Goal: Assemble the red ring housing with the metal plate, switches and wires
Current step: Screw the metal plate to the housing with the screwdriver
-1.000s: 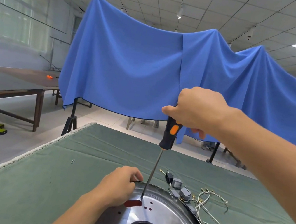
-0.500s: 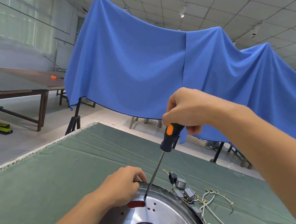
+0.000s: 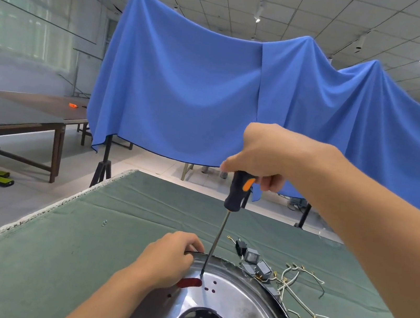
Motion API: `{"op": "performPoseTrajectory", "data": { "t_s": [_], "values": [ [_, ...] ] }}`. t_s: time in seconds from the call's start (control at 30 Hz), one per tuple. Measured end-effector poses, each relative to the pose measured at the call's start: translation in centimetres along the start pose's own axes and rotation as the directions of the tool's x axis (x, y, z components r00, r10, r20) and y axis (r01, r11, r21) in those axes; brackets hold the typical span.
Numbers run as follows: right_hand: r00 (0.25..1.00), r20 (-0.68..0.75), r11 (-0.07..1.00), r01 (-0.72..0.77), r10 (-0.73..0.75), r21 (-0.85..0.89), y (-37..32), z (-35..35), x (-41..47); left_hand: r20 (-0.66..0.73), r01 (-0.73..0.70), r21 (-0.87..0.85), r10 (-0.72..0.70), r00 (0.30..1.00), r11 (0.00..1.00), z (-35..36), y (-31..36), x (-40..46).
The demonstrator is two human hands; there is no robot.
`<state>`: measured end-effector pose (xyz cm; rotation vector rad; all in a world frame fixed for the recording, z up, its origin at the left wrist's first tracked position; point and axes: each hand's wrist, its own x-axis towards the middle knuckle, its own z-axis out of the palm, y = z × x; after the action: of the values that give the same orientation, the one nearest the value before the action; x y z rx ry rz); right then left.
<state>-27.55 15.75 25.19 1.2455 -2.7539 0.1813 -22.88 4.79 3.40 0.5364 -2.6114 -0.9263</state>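
Since the frame a second ago your view has tipped up a little, so the plate and both hands sit lower in the picture; the screwdriver [image 3: 237, 190] has stayed planted on the same spot. Your right hand [image 3: 264, 153], at centre right, is wrapped round the top of its black-and-orange handle, holding the tool nearly upright with the shaft leaning slightly right at the top. The tip meets the metal plate [image 3: 236, 300] at bottom centre, just beside a red patch of the red ring housing [image 3: 189, 283] that shows through a slot in the plate.

Your left hand [image 3: 171, 257] is curled over the plate's far-left rim — fingers hooked on the edge, pinning it to the green-covered counter [image 3: 50, 257].

To the right of the plate, the switches [image 3: 255, 262] lie in a short row touching its rim, and the wires [image 3: 301, 288] — white, with brass terminals — sprawl loose across the cloth beyond them. Two tiny screws [image 3: 104, 222] lie well apart, left of your left hand.
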Motion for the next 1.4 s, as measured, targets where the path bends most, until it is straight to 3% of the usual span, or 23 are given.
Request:
{"op": "performPoseTrajectory", "data": {
  "t_s": [0.1,0.27,0.3,0.37,0.47,0.57,0.73,0.9,1.0,1.1,1.2,1.27,1.33,1.4],
  "values": [
    [0.993,0.116,0.995,-0.006,-0.006,0.104,-0.5,-0.2,-0.2,-0.005,-0.006,0.010,0.006,1.000,1.000,0.0,0.0,0.0],
    [0.971,-0.239,0.993,-0.039,0.011,-0.112,0.8,1.2,0.4,-0.007,-0.007,0.013,0.007,1.000,1.000,0.0,0.1,-0.1],
    [0.974,-0.226,0.994,-0.051,0.027,-0.100,1.0,1.1,0.4,-0.006,-0.008,0.017,0.008,1.000,1.000,0.0,0.2,-0.1],
    [0.997,-0.063,0.998,-0.037,0.040,0.044,1.0,0.5,0.4,-0.009,-0.007,0.015,0.007,1.000,1.000,0.0,0.2,-0.1],
    [0.991,0.121,0.968,0.023,-0.055,0.251,1.2,-0.1,0.4,-0.010,-0.003,0.012,0.004,1.000,1.000,-0.1,0.1,0.0],
    [0.995,0.061,0.960,0.063,-0.082,0.273,1.5,0.0,0.2,-0.008,-0.003,0.015,0.003,1.000,1.000,-0.1,0.1,0.0],
    [0.993,-0.118,1.000,0.019,-0.017,0.012,2.2,0.8,0.8,-0.012,-0.003,0.024,0.004,1.000,1.000,0.1,0.0,0.0],
    [0.995,0.084,0.961,0.021,-0.045,0.276,2.0,0.3,0.7,-0.012,-0.003,0.020,0.003,1.000,1.000,0.1,0.0,0.1],
    [0.999,0.038,0.956,0.023,-0.036,0.292,2.4,0.2,0.5,-0.015,-0.005,0.024,0.005,1.000,1.000,0.0,0.0,0.0],
    [0.999,-0.036,0.992,-0.005,0.009,0.124,2.7,0.4,0.2,-0.013,-0.006,0.025,0.007,1.000,1.000,0.1,0.1,-0.1],
    [0.979,-0.202,1.000,0.007,-0.010,-0.016,2.7,1.1,0.7,-0.016,-0.004,0.028,0.004,1.000,1.000,0.0,0.1,-0.1],
    [0.992,-0.128,0.999,0.027,-0.023,0.031,2.5,1.0,0.7,-0.015,-0.002,0.027,0.003,1.000,1.000,0.0,0.1,-0.1],
    [0.999,0.017,0.980,0.035,-0.039,0.193,2.4,0.5,0.5,-0.014,0.001,0.024,0.000,1.000,1.000,0.0,0.1,-0.1],
    [0.998,0.033,0.956,0.047,-0.059,0.289,2.7,0.2,0.3,-0.011,0.002,0.023,-0.002,1.000,1.000,0.0,0.2,-0.1]
  ]
}}
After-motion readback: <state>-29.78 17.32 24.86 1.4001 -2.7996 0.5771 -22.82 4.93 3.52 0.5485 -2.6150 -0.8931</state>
